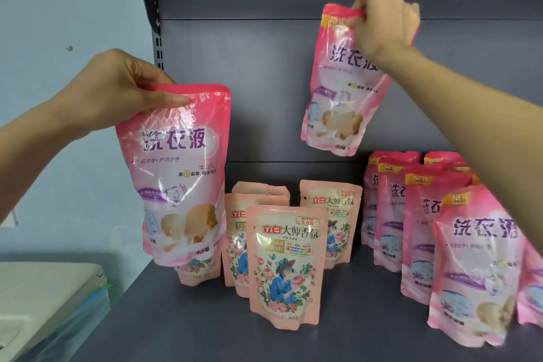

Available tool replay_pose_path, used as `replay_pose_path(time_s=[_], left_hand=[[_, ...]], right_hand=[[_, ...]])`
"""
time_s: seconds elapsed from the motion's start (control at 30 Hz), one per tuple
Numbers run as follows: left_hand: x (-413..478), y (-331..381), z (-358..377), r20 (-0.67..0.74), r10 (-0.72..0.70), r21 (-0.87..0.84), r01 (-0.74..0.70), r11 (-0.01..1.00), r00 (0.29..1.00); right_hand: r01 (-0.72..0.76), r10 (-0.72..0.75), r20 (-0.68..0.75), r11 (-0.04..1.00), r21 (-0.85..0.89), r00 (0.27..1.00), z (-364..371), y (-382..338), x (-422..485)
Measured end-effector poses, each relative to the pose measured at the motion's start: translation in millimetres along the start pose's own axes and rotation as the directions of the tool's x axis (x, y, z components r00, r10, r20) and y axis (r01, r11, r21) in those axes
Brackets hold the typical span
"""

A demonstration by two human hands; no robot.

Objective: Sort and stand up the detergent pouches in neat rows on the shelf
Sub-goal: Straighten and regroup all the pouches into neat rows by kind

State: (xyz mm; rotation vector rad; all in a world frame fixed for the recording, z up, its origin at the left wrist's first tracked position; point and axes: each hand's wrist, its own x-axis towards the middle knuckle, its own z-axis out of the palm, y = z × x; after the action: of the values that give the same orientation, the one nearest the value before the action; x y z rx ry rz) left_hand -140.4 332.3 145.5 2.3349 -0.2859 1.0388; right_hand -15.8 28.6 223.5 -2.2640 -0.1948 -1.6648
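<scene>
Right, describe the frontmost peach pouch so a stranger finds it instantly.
On the dark grey shelf, find the cluster of peach pouches left of the pink rows. The frontmost peach pouch stands alone ahead of them, its floral picture fully unobstructed.

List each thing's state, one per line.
Left hand: grips a glossy pink detergent pouch by its top, lifted.
Right hand: grips a second glossy pink pouch by its top, lifted.
Peach floral plastic pouches: standing on the dark grey shelf.
Pink pouches at right: standing in rows.
</scene>
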Motion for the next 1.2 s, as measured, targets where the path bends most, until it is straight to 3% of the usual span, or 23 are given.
replay_pose_path(time_s=[0.13,0.37,0.7,1.2], left_hand=[[5,6,-1,-0.075,0.028,0.021,-0.027,0.999,0.997],[-1,26,0,-0.155,0.103,0.049,-0.097,0.994,0.983],[-18,60,-10,-0.179,0.189,-0.016,-0.194,0.981,0.966],[-58,137,22,-0.160,0.189,-0.016,-0.193,0.981,0.969]], right_hand=[[0.064,-0.061,-0.068,0.997,0.035,0.996,-26,-7,6],[0.161,-0.166,0.029,0.980,0.113,0.986,-61,-18,-23],[0.168,-0.187,0.098,0.971,0.171,0.978,-97,-12,-74],[0.237,-0.278,0.131,0.936,0.261,0.952,-144,44,-106]])
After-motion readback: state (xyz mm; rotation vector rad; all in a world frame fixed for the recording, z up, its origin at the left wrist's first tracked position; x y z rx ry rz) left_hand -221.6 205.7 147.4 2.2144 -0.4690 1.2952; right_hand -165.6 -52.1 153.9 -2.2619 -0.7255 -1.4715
